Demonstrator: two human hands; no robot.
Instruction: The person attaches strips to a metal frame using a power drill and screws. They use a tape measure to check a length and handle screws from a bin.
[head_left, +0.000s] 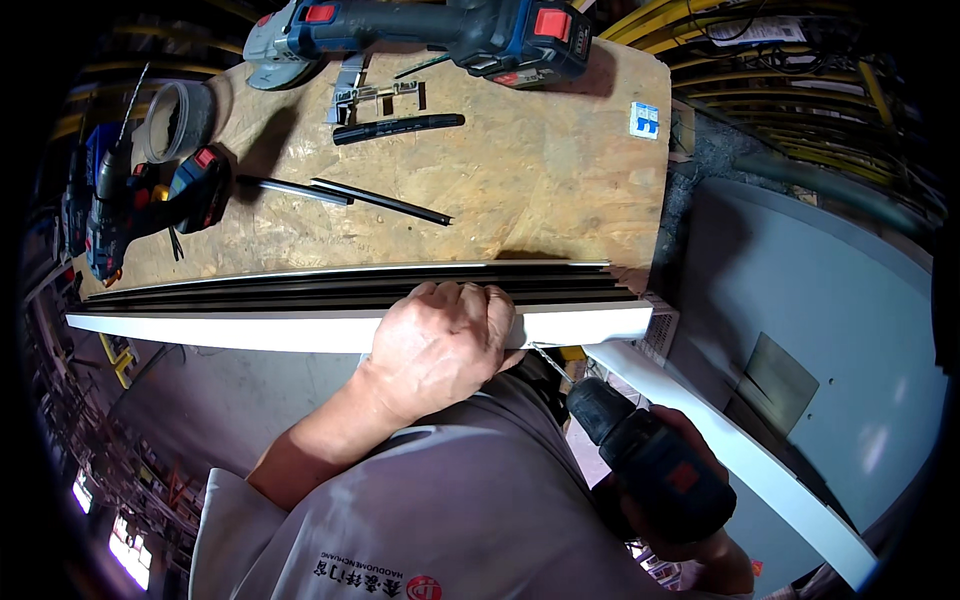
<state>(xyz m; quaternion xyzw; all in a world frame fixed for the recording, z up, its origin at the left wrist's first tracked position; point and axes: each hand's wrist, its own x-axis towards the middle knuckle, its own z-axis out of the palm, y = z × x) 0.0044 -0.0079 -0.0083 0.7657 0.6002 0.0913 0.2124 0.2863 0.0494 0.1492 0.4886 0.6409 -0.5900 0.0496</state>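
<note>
A long white profile [250,330] with dark grooved channels lies along the near edge of the wooden workbench. My left hand [440,340] is closed over it, right of its middle, with the fingers curled across the top. Below the bench edge, my right hand [690,440] grips a dark cordless drill [660,470]; part of that hand is hidden behind the tool. The drill bit [551,362] slants up to the left, and its tip meets the profile's white near face just right of my left hand.
On the workbench [540,190] lie an angle grinder [420,35], a black marker [398,128], thin dark strips [385,202] and a roll of tape [178,122]. Another cordless drill [130,205] rests at the left. A second white profile [740,460] slants down at the right beside a grey panel [820,290].
</note>
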